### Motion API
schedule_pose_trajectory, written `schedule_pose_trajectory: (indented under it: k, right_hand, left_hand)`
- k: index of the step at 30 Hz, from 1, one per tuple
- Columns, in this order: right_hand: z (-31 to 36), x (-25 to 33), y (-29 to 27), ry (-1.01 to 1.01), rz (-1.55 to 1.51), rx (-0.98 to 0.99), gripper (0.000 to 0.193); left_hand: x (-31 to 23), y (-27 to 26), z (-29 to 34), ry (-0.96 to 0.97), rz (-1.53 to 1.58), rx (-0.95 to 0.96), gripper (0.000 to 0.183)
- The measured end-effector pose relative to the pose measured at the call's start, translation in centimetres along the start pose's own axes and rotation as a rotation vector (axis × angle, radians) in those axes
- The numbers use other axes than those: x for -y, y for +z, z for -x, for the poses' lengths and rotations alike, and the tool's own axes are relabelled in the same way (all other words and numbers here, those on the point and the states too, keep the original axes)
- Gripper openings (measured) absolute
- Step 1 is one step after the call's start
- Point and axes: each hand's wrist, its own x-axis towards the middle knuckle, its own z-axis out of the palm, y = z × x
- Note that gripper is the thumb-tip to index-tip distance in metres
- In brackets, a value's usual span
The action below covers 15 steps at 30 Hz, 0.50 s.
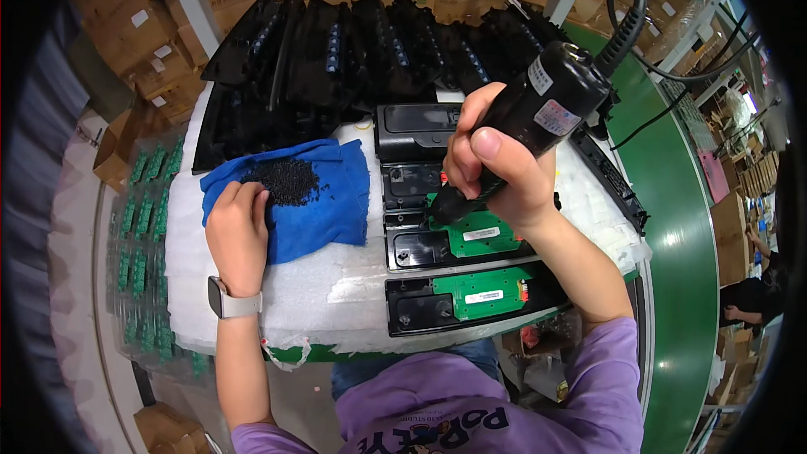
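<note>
My right hand (523,175) is wrapped round a black electric screwdriver (551,88), its cable curling up from the top. The screwdriver slants down to the left, its nose over the left end of a green circuit board (483,235) in a black plastic housing (418,250); the exact tip is hard to see. My left hand (235,231), with a watch at the wrist, has its fingertips pinched at the edge of a pile of tiny black screws (290,181). That pile lies on a blue cloth (324,223). Whatever the fingertips hold is hidden.
Another housing with a green board (487,294) lies nearest me, and a black housing (416,130) lies farther back. Many black plastic parts (328,59) are heaped along the far side. Stacked trays of green boards (143,235) stand at the left; a green surface (677,286) runs along the right.
</note>
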Motion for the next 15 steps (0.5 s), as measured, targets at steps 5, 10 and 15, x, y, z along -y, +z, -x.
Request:
schedule_pose_trajectory:
  k: [5,10,15]
  right_hand:
    - [-0.3,0.0,0.2,0.020,0.014,-0.005,0.028]
    - [-0.3,0.0,0.2,0.015,0.022,-0.003,0.028]
    - [-0.4,-0.1,0.1,0.001,-0.070,-0.012,0.024]
  left_hand:
    - [-0.1,0.1,-0.1,-0.029,0.146,-0.021,0.008]
    - [0.7,0.8,0.3,-0.321,0.662,0.104,0.013]
    - [0.4,0.8,0.3,-0.458,0.999,0.207,0.014]
